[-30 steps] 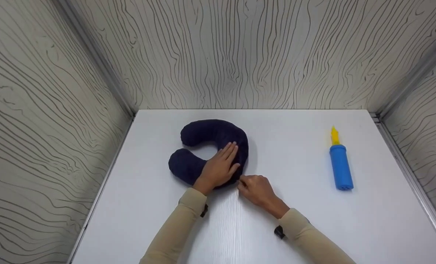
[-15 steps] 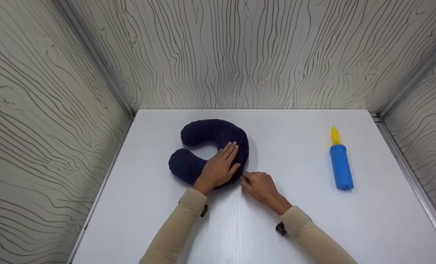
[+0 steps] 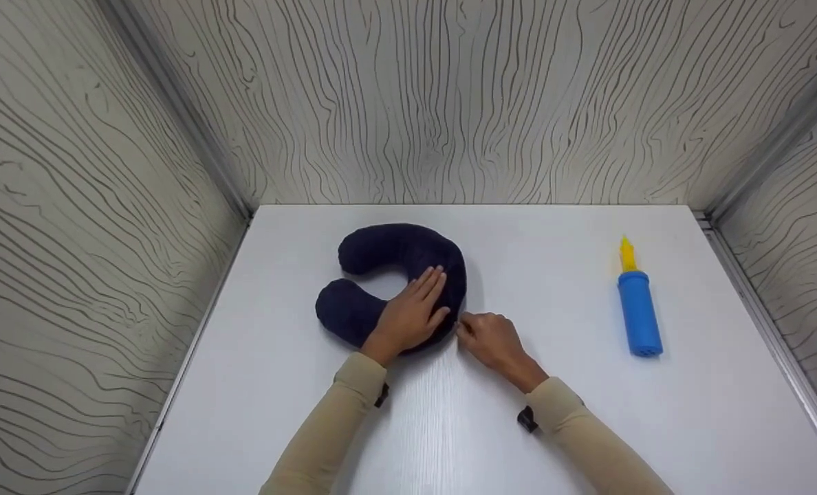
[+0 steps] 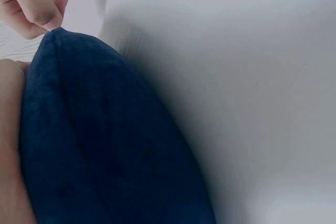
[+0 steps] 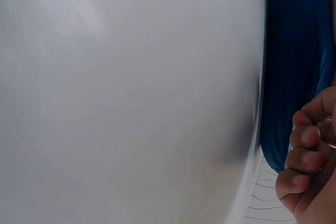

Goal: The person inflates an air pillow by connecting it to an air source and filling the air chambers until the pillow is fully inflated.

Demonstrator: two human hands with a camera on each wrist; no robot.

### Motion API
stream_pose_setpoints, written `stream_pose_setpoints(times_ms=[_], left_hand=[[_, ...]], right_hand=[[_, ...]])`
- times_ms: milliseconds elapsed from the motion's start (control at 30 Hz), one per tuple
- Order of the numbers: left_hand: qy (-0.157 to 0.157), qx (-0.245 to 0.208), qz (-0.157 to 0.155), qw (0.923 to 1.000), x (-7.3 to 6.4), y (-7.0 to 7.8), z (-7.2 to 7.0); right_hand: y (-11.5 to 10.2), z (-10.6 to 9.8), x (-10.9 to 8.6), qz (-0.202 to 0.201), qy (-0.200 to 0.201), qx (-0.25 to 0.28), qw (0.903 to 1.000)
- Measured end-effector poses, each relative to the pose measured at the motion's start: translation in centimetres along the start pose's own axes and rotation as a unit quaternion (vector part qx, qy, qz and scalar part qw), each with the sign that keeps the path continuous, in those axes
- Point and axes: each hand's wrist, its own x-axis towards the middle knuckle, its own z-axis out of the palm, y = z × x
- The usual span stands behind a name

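Note:
A dark navy, U-shaped neck pillow lies on the white table, its gap facing left. My left hand rests flat across the pillow's near right part, fingers straight and pointing away. At the lower right of its outer curve, my right hand pinches at the seam edge with thumb and forefinger. The left wrist view has those right-hand fingertips right at the peak of the pillow's seam. The other fingers are curled in the right wrist view. Whatever lies between the pinching fingertips is hidden.
A blue hand pump with a yellow nozzle lies at the table's right side. Panels with a wood-grain line pattern enclose the white table at the back and both sides.
My right hand has slid a short way along the pillow's outer edge, away from me and slightly right, still pinching. The left hand, pillow and pump have stayed put.

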Motion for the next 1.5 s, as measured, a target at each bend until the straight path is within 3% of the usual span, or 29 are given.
stream_pose_setpoints(times_ms=[367, 867, 1200, 1500], left_hand=[[0.011, -0.005, 0.002, 0.9999, 0.0, 0.1, -0.3], [0.011, -0.012, 0.005, 0.9999, -0.2, 0.3, -0.2], [0.009, -0.007, 0.003, 0.9999, -0.1, 0.2, -0.2], [0.011, -0.004, 0.004, 0.9999, -0.1, 0.1, -0.2]], right_hand=[[0.5, 0.1, 0.5, 0.015, 0.005, 0.001, 0.9999], [1.8, 0.0, 1.8, 0.067, -0.011, -0.010, 0.9977], [2.1, -0.1, 2.2, 0.059, 0.009, -0.013, 0.9981], [2.5, 0.0, 2.6, 0.062, 0.004, -0.015, 0.9980]])
